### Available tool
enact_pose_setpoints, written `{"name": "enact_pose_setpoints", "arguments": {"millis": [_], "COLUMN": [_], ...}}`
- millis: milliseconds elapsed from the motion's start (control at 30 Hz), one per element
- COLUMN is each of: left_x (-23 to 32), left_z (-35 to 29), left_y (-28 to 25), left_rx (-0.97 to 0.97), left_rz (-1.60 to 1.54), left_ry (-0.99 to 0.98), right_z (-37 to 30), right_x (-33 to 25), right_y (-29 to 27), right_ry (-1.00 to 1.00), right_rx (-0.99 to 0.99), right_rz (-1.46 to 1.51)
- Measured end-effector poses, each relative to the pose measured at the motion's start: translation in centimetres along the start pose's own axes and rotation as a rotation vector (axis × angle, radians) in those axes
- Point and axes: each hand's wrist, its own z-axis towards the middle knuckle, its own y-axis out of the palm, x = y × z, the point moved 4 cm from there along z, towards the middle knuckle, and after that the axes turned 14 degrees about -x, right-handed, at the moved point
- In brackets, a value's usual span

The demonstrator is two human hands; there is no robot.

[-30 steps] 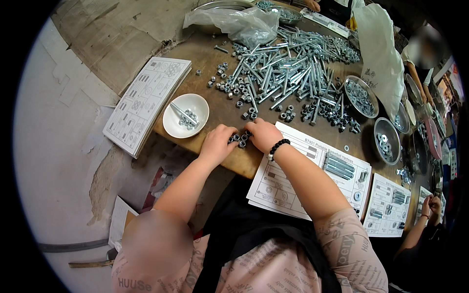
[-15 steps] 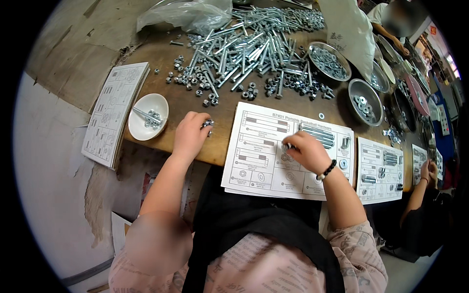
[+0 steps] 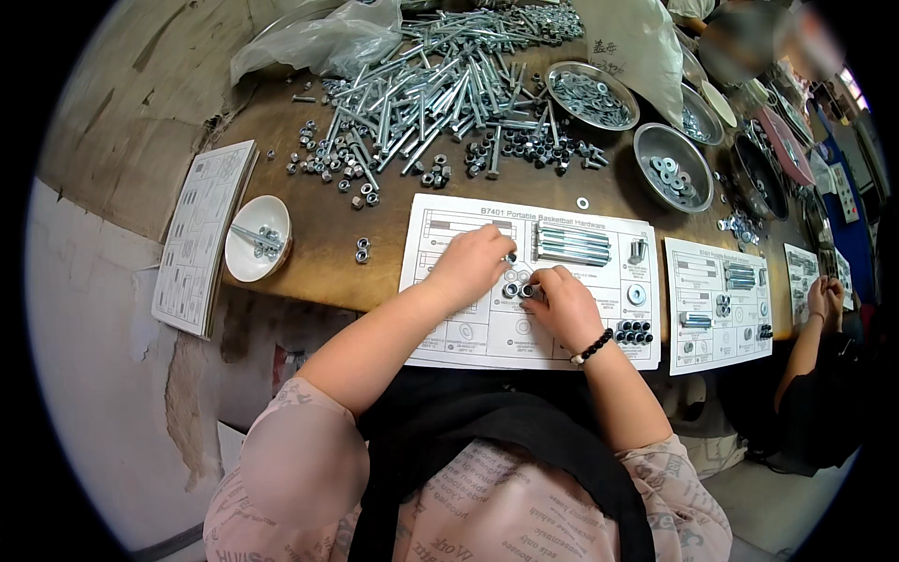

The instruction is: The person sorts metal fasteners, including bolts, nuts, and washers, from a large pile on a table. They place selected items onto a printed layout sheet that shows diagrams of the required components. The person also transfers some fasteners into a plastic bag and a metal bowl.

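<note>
Brown wood makes the top of the desk [image 3: 309, 273], and a rough grey wall [image 3: 103, 225] stands on the left. From far away, I look down through the head camera at two bare hands working over a white printed sheet [image 3: 440, 330]. The left grip [image 3: 471, 265] is over the upper middle of the sheet, with a small shiny nut [image 3: 509, 257] pinched at its fingertips. The right grip [image 3: 567, 304] is lower down, fingers bent, with its tips at some silver nuts [image 3: 511, 290] that sit in the middle of the sheet. I can't tell if it is squeezing one of them.

Also on the sheet I see a neat row of long bolts [image 3: 573, 245], a shiny washer [image 3: 637, 294] and two lines of black-topped nuts [image 3: 636, 332] near the right edge. Left of the sheet, two loose nuts [image 3: 362, 250] sit touching on the wood. Farther left is a white bowl [image 3: 240, 214] with one bolt and some small nuts in it. Behind all this lies a big messy pile of bolts [image 3: 421, 103]. To its right, I see a metal bowl [image 3: 655, 140] holding flat washers. Far right, another person's hands [image 3: 824, 300] meet over more sheets.
</note>
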Motion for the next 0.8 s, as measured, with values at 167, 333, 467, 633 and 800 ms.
{"name": "enact_pose_setpoints", "arguments": {"millis": [167, 333, 467, 633, 800], "left_x": [2.0, 2.2, 1.4, 1.6, 1.5], "left_z": [-0.2, -1.0, -1.1, -0.8, -3.7], "left_y": [0.2, 0.3, 0.5, 0.8, -2.3], "left_rx": [-0.191, -0.121, -0.118, -0.065, 0.110], "left_rz": [-0.083, -0.088, -0.142, -0.095, -0.076], "left_ry": [0.038, 0.117, 0.081, 0.179, 0.065], "right_z": [-0.1, 0.2, 0.5, 0.6, 0.5], "right_x": [0.5, 0.5, 0.0, 0.9, 0.9], "right_y": [-0.1, -0.4, -0.4, 0.1, -0.2], "right_ry": [-0.012, 0.002, 0.002, -0.014, -0.023], "right_rx": [0.084, 0.002, -0.001, 0.037, -0.002], "right_rz": [0.064, 0.048, 0.051, 0.066, 0.204]}}
